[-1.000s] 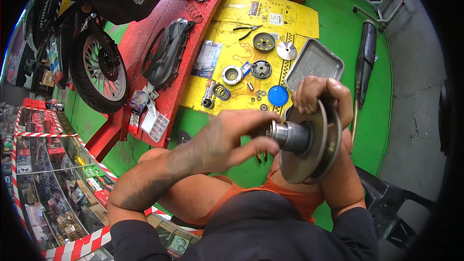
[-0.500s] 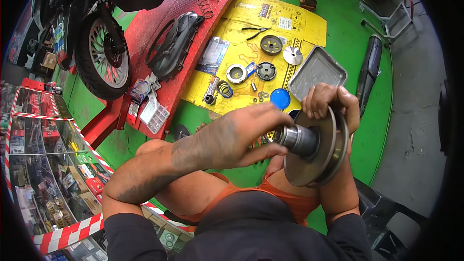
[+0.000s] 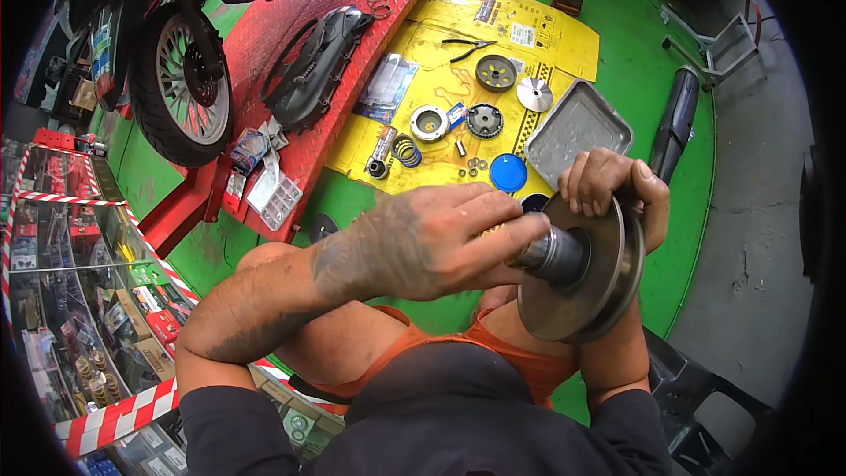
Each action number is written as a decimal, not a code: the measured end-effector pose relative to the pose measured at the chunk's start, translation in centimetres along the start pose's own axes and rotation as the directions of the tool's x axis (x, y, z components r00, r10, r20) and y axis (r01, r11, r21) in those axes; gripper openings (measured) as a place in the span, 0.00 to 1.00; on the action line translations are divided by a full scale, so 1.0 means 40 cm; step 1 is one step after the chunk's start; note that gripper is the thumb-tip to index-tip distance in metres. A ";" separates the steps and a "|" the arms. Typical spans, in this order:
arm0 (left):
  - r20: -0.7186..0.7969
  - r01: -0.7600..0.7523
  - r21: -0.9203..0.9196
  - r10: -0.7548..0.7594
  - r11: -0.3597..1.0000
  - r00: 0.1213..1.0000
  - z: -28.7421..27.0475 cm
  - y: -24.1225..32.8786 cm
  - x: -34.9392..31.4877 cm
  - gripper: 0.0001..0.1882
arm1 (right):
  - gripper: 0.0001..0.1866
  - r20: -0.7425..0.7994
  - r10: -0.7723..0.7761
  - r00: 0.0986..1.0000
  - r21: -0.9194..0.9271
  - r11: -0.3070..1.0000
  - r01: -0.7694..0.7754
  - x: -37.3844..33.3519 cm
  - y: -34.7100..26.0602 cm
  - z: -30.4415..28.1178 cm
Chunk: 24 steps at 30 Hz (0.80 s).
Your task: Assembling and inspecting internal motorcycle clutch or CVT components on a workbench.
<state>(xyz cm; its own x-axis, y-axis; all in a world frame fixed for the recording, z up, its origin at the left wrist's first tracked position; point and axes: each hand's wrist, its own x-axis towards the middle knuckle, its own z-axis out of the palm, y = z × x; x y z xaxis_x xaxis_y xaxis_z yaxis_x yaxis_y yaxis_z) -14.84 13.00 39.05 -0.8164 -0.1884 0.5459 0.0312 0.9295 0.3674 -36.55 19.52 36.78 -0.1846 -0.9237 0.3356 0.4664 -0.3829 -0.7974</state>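
My right hand (image 3: 617, 181) grips the rim of a metal scooter drive pulley (image 3: 564, 304), its fingers curled over the near disc and its thumb toward the far side. The pulley has two grey discs and a hub tube that points left. My left hand (image 3: 432, 242) closes around the open end of the hub, the fingers bent over it. A small brass-coloured glint shows between these fingers, too hidden to name. Under the hands lies a yellow cardboard sheet (image 3: 423, 35) with a blue round lid (image 3: 508, 174), a blue spring (image 3: 406, 151) and a clutch bell (image 3: 495, 73).
A grey metal tray (image 3: 577, 137) lies beyond my right hand. Also on the cardboard are pliers (image 3: 469, 48) and a silver pulley face (image 3: 535, 94). A red ramp (image 3: 291, 141) carries a black cover (image 3: 317, 70); a motorcycle wheel (image 3: 181, 88) and glass cabinet (image 3: 79, 300) stand left.
My left hand's fingers have closed over the end of the hub, where thumb and fingers were spread apart before. My right hand keeps its hold on the pulley, which has hardly shifted.
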 end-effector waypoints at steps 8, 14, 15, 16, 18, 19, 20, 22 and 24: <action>0.507 0.761 -0.569 -0.596 0.311 0.623 -0.009 0.026 0.017 0.17 | 0.27 0.090 -0.094 0.991 -0.214 0.970 0.111 -0.010 -0.008 0.000; 0.444 0.796 -0.467 -0.676 0.385 0.588 0.037 0.036 0.006 0.21 | 0.26 0.307 -0.220 0.926 -0.547 0.756 0.361 -0.015 -0.025 0.029; 0.376 0.758 -0.437 -0.668 0.484 0.643 0.044 0.033 0.003 0.22 | 0.26 0.346 -0.237 0.908 -0.586 0.701 0.406 -0.014 -0.024 0.034; 0.379 0.758 -0.437 -0.666 0.483 0.643 0.053 0.029 0.001 0.22 | 0.26 0.343 -0.237 0.909 -0.588 0.701 0.404 -0.015 -0.018 0.036; 0.119 0.512 -0.315 -0.502 0.799 0.857 0.069 0.017 -0.002 0.18 | 0.26 0.035 -0.096 0.995 -0.299 0.949 0.102 -0.015 0.008 0.035; 0.003 0.363 -0.212 -0.371 0.907 0.929 0.075 0.011 -0.003 0.16 | 0.26 -0.093 0.023 0.995 -0.098 0.995 -0.032 -0.013 0.021 0.033; -0.094 0.206 -0.087 -0.214 0.975 0.972 0.076 0.005 -0.002 0.14 | 0.26 -0.191 0.163 0.968 0.121 0.982 -0.142 -0.011 0.030 0.031; -0.081 0.161 -0.083 -0.168 0.983 0.982 0.049 0.000 0.022 0.13 | 0.26 -0.146 0.208 0.967 0.180 0.967 -0.181 0.000 0.027 0.019; -0.055 0.069 -0.092 -0.074 0.993 0.996 0.017 -0.014 0.052 0.12 | 0.26 -0.059 0.292 0.955 0.282 0.922 -0.265 0.013 0.025 -0.006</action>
<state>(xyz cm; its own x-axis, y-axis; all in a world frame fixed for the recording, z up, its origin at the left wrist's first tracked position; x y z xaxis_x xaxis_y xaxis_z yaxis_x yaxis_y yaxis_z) -16.94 12.30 39.45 -0.7833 -0.2741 0.5580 0.0275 0.8814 0.4716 -36.38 18.67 36.05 -0.0907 -0.9942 0.0580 0.7233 -0.1058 -0.6824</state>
